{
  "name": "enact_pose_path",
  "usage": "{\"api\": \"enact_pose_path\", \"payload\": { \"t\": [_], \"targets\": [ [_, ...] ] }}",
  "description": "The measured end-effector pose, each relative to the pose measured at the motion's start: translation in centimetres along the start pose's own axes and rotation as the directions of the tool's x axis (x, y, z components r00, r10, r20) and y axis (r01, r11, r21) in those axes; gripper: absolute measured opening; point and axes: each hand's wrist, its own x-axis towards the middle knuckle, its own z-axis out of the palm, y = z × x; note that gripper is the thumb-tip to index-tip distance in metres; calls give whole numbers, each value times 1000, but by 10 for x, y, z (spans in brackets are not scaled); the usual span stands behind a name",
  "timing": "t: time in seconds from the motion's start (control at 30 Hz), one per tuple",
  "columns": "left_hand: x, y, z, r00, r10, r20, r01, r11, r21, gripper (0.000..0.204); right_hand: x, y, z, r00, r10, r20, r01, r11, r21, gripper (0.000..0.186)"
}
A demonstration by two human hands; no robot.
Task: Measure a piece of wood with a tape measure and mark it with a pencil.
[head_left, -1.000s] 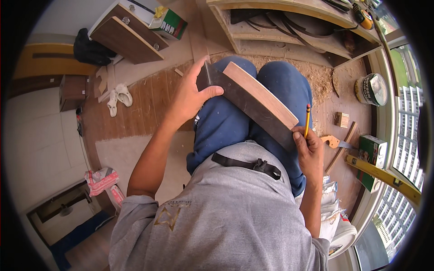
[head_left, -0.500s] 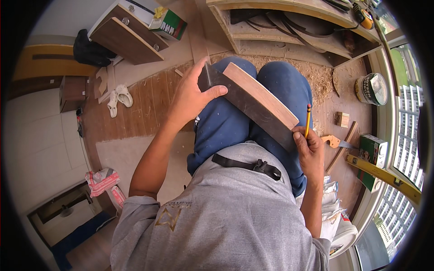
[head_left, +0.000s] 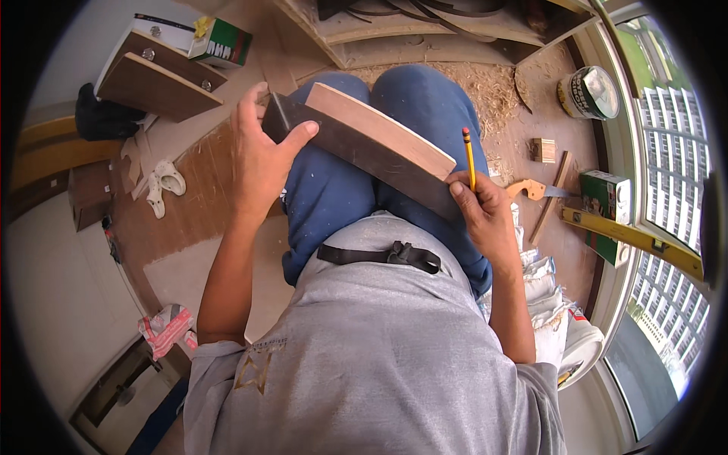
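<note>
A long dark board lies slanted across my knees, with a paler wooden strip along its far side. Fingers and thumb of my left hand grip the board's upper-left end. At the lower-right end, my right hand pinches the board and also holds a yellow pencil upright, red eraser on top.
Wood shavings surround a low open cabinet. Rightward lie a bucket, wood block, orange-handled saw, yellow level and bags by the window. Leftward are white clogs and stacked panels.
The view has shifted, so my knees, both hands and the board appear higher and further left, and the cabinet's top has left view. Both grips look the same.
</note>
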Motion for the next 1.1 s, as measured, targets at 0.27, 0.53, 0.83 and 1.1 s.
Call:
{"api": "enact_pose_path", "payload": {
  "t": [0.27, 0.53, 0.83, 1.1],
  "targets": [
    [-25, 17, 11, 953, 274, 125, -298, 922, 248, 39, -5, -5, -1, 999, 21, -24, -21, 1000, -2, 17],
    [-55, 48, 21, 962, 191, 192, -258, 864, 432, 93, -7, -6, -3, 1000, 21, -12, -22, 1000, -14, 18],
    [-55, 50, 20, 965, 166, 206, -240, 874, 423, 92, -7, -10, -6, 1000, 22, 18, -21, 999, -49, 18],
    [-55, 49, 21, 961, 187, 202, -256, 876, 409, 93, -8, -17, -11, 998, -22, 61, 25, 999, -45, 15]
  ]
}}
